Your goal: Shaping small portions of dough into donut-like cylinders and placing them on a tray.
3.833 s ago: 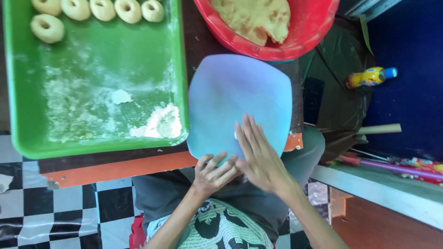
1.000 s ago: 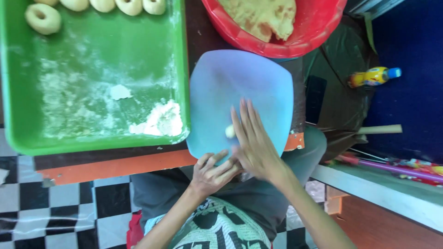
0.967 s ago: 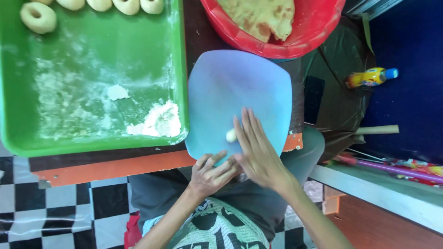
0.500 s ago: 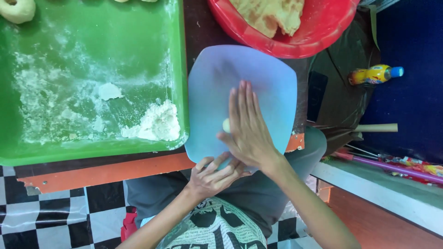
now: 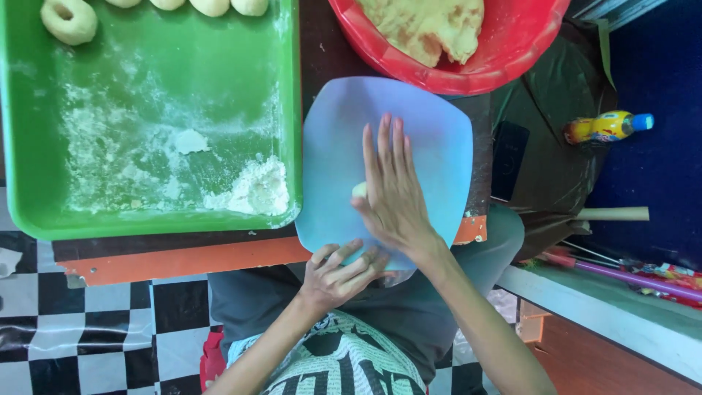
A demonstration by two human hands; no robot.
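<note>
- Pale blue plastic mat [image 5: 431,132] sits at the table's [image 5: 183,260] near edge; I see my right hand [image 5: 391,194] flat on it, fingers spread, pressing a small dough piece [image 5: 359,190] that peeks out at its 9 o'clock.
- My left hand [image 5: 340,271], at 6 o'clock of the mat, pinches its near edge.
- Green tray [image 5: 146,219] with flour and dough rings [image 5: 69,20] lies at 9 o'clock; red bowl [image 5: 512,51] at 12.

Pale blue mat [image 5: 424,124]; green tray [image 5: 146,212] w/ white flour; red bowl [image 5: 512,51]; blk/white checked floor [image 5: 110,314].
</note>
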